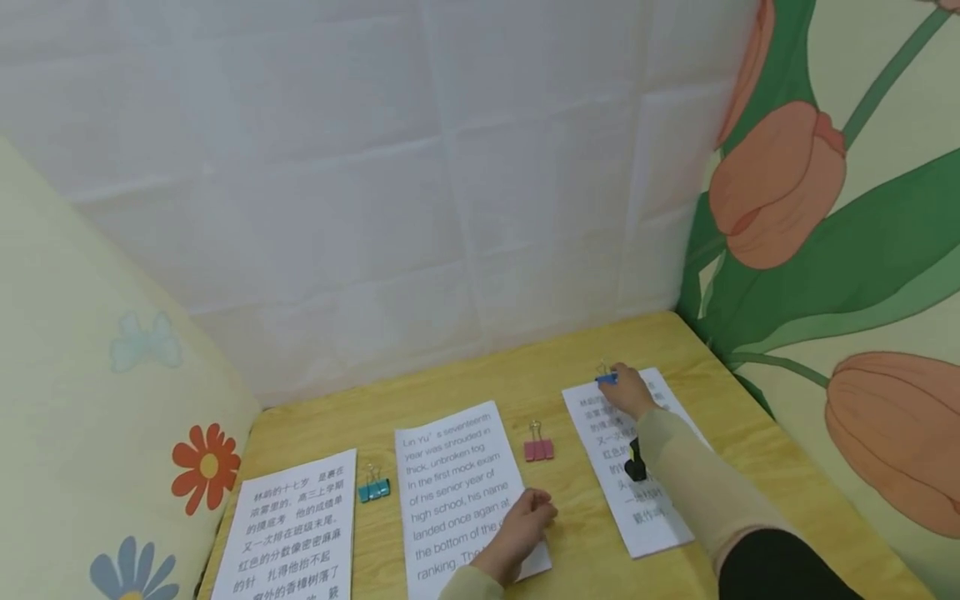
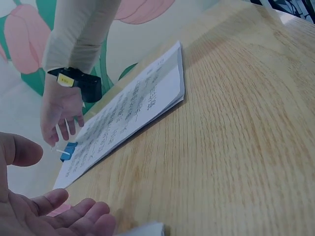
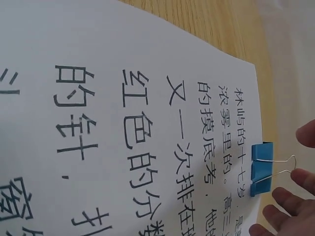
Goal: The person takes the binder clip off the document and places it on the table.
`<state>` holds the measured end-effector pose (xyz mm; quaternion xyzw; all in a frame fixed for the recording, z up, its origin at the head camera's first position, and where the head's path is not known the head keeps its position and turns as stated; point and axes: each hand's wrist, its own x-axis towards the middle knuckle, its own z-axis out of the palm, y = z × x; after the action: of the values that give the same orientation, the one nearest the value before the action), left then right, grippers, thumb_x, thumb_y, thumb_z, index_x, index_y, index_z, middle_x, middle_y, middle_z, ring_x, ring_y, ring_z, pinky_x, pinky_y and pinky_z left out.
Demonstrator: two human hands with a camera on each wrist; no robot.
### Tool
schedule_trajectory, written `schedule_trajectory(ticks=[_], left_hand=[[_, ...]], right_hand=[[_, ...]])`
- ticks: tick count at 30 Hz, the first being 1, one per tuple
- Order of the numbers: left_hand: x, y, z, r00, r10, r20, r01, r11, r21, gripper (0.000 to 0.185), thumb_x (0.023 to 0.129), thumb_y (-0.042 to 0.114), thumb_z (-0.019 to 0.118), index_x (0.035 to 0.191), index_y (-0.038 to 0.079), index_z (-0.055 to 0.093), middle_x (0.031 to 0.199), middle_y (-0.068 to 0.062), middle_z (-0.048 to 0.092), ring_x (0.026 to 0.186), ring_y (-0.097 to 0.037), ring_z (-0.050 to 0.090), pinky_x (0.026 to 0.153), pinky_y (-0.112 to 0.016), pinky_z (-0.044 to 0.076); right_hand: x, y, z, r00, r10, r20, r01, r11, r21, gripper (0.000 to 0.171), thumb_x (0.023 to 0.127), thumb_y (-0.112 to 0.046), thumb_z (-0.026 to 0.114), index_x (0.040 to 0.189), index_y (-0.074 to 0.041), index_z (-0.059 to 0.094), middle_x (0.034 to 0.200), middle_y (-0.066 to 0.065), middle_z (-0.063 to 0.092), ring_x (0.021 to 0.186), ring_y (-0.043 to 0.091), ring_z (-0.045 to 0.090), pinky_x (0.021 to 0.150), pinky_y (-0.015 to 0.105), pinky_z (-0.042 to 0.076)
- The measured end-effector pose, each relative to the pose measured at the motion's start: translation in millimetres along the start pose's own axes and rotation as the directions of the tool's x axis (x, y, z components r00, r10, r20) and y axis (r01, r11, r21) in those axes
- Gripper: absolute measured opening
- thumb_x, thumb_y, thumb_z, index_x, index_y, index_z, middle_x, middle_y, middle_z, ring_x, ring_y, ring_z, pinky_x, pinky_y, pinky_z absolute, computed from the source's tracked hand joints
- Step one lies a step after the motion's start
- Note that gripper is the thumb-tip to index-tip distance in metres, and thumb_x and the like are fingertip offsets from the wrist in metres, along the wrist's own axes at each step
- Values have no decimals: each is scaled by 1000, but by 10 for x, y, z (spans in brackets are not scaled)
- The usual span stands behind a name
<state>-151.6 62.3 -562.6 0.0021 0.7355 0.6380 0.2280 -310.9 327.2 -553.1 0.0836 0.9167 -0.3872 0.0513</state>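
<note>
A blue binder clip [image 3: 262, 169] sits on the top edge of the right-hand paper stack [image 1: 600, 442], which carries printed Chinese text. Beside it is my right hand [image 1: 634, 392]. In the right wrist view one fingertip [image 3: 301, 178] meets the end of the clip's wire handle, while the thumb [image 3: 306, 135] stands apart from it. My left hand [image 1: 521, 529] hovers at the lower right of the middle paper stack [image 1: 450, 467], printed in English. Its fingers are loosely bent and hold nothing; whether they touch the paper I cannot tell.
A pink binder clip [image 1: 538, 450] lies between the middle and right stacks. Another paper stack [image 1: 292, 525] lies at the left, with a teal binder clip [image 1: 374, 488] beside it. White sheeting [image 1: 420, 208] backs the wooden table [image 1: 330, 425]; painted walls flank it.
</note>
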Motion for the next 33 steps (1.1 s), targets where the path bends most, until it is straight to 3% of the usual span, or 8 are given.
schedule_trajectory(ticks=[4, 9, 18, 24, 33], left_hand=[[31, 38, 55, 999, 21, 40, -21, 1000, -5, 32, 98, 10, 59, 123, -9, 55, 107, -13, 65, 99, -29, 62, 89, -50, 54], [78, 109, 136, 997, 3, 77, -2, 1000, -12, 33, 99, 13, 59, 125, -7, 55, 111, -12, 65, 102, -27, 63, 90, -47, 54], [88, 141, 295, 996, -7, 92, 10, 999, -36, 32, 97, 12, 61, 124, -5, 55, 105, -7, 62, 96, -24, 60, 84, -41, 54], [128, 38, 421, 993, -41, 111, 50, 996, -80, 28, 97, 13, 61, 120, -1, 55, 103, -9, 60, 94, -23, 58, 81, -36, 52], [124, 25, 464, 986, -99, 133, 111, 990, -86, 30, 101, 16, 58, 124, -2, 53, 115, -12, 64, 110, -28, 62, 93, -44, 54]], right_hand=[[11, 23, 9, 1000, -6, -1, 6, 996, -88, 64, 102, -23, 53, 152, 12, 33, 148, 41, 37, 134, 57, 40, 110, 68, 34], [23, 25, 14, 999, -41, 1, 41, 986, -161, 65, 100, -23, 56, 151, 12, 36, 149, 40, 38, 134, 58, 39, 110, 72, 29], [38, 48, -19, 998, -60, -24, 54, 983, -177, 63, 100, -23, 56, 149, 12, 39, 146, 40, 41, 133, 57, 41, 109, 73, 29], [51, 107, 11, 1000, -23, 11, 24, 995, -99, 68, 101, -23, 55, 152, 14, 32, 152, 40, 35, 139, 56, 36, 114, 64, 31], [35, 123, 58, 999, -23, 25, 26, 993, -116, 69, 98, -23, 56, 151, 15, 32, 151, 39, 38, 138, 55, 38, 114, 62, 32]])
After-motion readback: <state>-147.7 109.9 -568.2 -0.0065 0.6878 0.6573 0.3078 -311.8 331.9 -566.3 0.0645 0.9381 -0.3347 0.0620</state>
